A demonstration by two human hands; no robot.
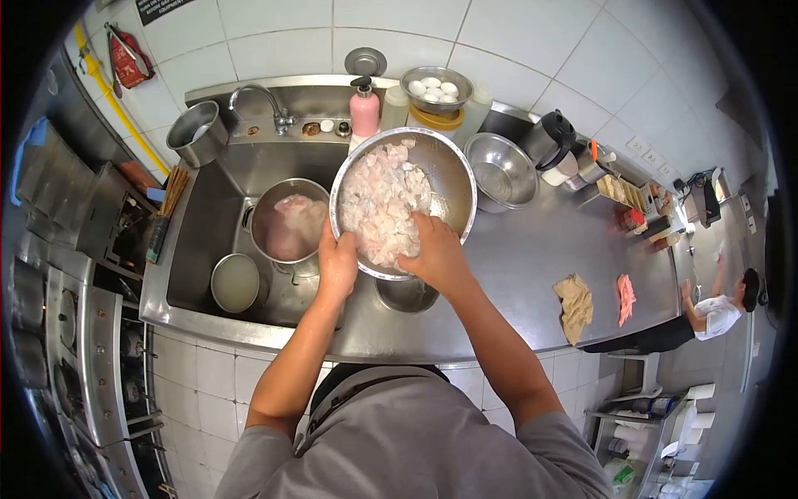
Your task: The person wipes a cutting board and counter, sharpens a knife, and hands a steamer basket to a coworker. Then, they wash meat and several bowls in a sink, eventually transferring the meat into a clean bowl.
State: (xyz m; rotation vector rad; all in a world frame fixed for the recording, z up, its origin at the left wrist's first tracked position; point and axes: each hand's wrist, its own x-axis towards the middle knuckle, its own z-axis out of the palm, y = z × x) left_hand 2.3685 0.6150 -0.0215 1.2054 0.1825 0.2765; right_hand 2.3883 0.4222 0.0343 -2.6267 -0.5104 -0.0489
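A wide metal bowl (453, 158) is tilted over the sink's right edge, with chopped, pale pink raw meat (382, 195) heaped on its left side. My left hand (337, 262) grips the rim at the lower left, fingers hidden under the bowl. Inside, my right hand (436, 254) has its thumb and fingers bent around some of the meat pieces. Left of the bowl, a pot (259, 237) in the sink holds a large pink piece of meat (291, 233) in cloudy water. Below my hands, another metal bowl (406, 298) is partly covered.
A smaller pot (218, 291) of cloudy liquid stands in the sink (187, 249). Behind are a faucet (278, 121), a pink pump bottle (364, 108) and a bowl of eggs (432, 87). Cloths (573, 308) lie on the counter (515, 266). Another person (715, 316) stands far right.
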